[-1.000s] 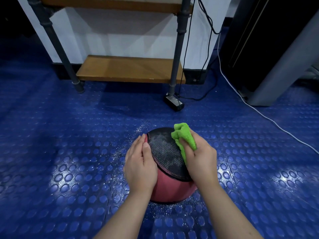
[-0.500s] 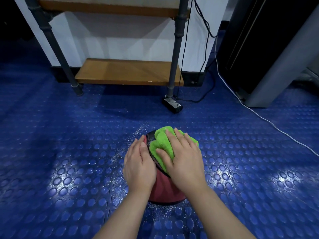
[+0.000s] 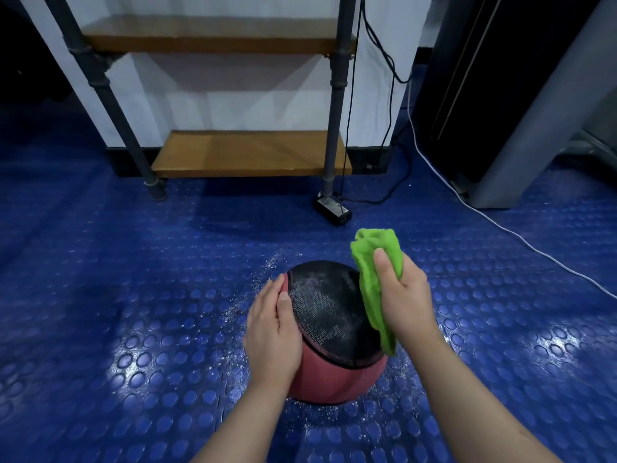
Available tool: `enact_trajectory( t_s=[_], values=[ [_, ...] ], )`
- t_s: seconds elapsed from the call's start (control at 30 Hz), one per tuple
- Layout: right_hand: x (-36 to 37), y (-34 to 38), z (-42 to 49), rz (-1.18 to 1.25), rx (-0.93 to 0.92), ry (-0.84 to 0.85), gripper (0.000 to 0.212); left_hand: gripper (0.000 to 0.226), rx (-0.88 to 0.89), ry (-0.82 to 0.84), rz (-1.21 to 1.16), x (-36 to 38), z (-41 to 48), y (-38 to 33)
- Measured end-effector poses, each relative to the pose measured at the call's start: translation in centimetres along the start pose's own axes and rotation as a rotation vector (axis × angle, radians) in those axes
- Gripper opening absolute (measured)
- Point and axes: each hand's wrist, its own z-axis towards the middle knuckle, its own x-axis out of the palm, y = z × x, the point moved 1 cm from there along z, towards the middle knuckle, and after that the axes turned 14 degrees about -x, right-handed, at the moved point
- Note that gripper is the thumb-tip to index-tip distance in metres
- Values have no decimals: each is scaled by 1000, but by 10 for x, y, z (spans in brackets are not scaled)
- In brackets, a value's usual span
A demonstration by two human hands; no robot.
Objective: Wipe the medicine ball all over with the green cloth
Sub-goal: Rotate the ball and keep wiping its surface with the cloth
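Note:
A red and black medicine ball [image 3: 329, 325] sits on the blue studded floor, its black textured panel facing up and dusted with white powder. My left hand [image 3: 272, 332] lies flat against the ball's left side, fingers straight. My right hand [image 3: 402, 297] grips a bunched green cloth [image 3: 374, 269] at the ball's right edge; the cloth hangs down along the ball's right side and sticks up above my thumb. The ball's right flank is hidden behind cloth and hand.
White powder speckles the floor [image 3: 133, 295] around the ball. A wooden shelf unit [image 3: 250, 155] on grey pipe legs stands behind. A black power adapter [image 3: 333, 211] with cables lies at its right leg. A white cable [image 3: 500, 225] crosses the floor right; a dark cabinet [image 3: 521, 95] stands there.
Half a second ago my right hand pressed the cloth flat on the ball's top; now it has swept to the ball's right edge with the cloth bunched. My left hand stayed put.

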Motion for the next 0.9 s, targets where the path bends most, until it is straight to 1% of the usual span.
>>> enact_trajectory(
  t_s=[0.03, 0.07, 0.1, 0.13, 0.17, 0.2, 0.23, 0.27, 0.3, 0.33, 0.37, 0.43, 0.5, 0.53, 0.57, 0.6, 0.63, 0.7, 0.73, 0.77, 0.8, 0.83, 0.9],
  values=[
    [2, 9, -3, 71, -10, 25, 23, 59, -31, 29, -18, -2, 1, 0],
    [6, 17, -8, 142, -33, 99, 31, 63, -67, 61, -63, -5, 1, -2],
    [11, 23, -13, 188, -53, 206, 43, 68, -90, 99, -134, -8, 1, -5],
    [15, 27, -17, 175, -61, 301, 55, 74, -99, 151, -227, -10, 0, -9],
    [18, 28, -19, 138, -58, 356, 58, 76, -102, 214, -321, -11, -2, -14],
    [18, 27, -19, 100, -49, 349, 54, 71, -97, 266, -366, -12, -4, -19],
    [17, 22, -18, 60, -45, 273, 45, 57, -91, 293, -386, -13, -6, -24],
    [16, 14, -17, 3, -34, 159, 39, 39, -100, 291, -400, -14, -7, -29],
    [15, 4, -17, -48, 7, 48, 37, 23, -123, 270, -420, -14, -9, -33],
    [15, -6, -17, -60, 69, -37, 34, 12, -162, 254, -441, -15, -10, -36],
    [17, -13, -19, -21, 148, -89, 31, 12, -206, 248, -478, -16, -11, -37],
    [25, -26, -23, 102, 299, -146, 25, 18, -318, 241, -618, -23, -8, -37],
    [31, -31, -26, 106, 337, -166, 27, 16, -406, 188, -721, -33, -2, -34],
    [33, -31, -26, 46, 330, -160, 31, 12, -397, 146, -666, -38, 2, -31],
    [34, -30, -26, -35, 309, -141, 35, 9, -353, 98, -530, -42, 5, -28],
    [36, -29, -25, -114, 281, -112, 39, 17, -274, 53, -367, -45, 5, -26],
    [38, -29, -25, -175, 261, -82, 42, 36, -153, 28, -199, -47, 4, -26],
    [43, -29, -25, -236, 242, -16, 47, 81, 125, 91, 135, -43, -1, -26],
    [45, -29, -26, -249, 232, 23, 49, 91, 261, 132, 323, -39, -4, -26],
    [47, -28, -28, -267, 217, 63, 51, 93, 366, 155, 490, -33, -5, -22],
    [48, -29, -29, -300, 192, 96, 53, 90, 425, 166, 593, -29, -4, -20],
    [48, -29, -30, -338, 169, 121, 56, 86, 449, 162, 624, -27, -1, -16],
    [47, -28, -33, -369, 143, 131, 60, 73, 482, 136, 567, -25, 3, -15]
  ],
)
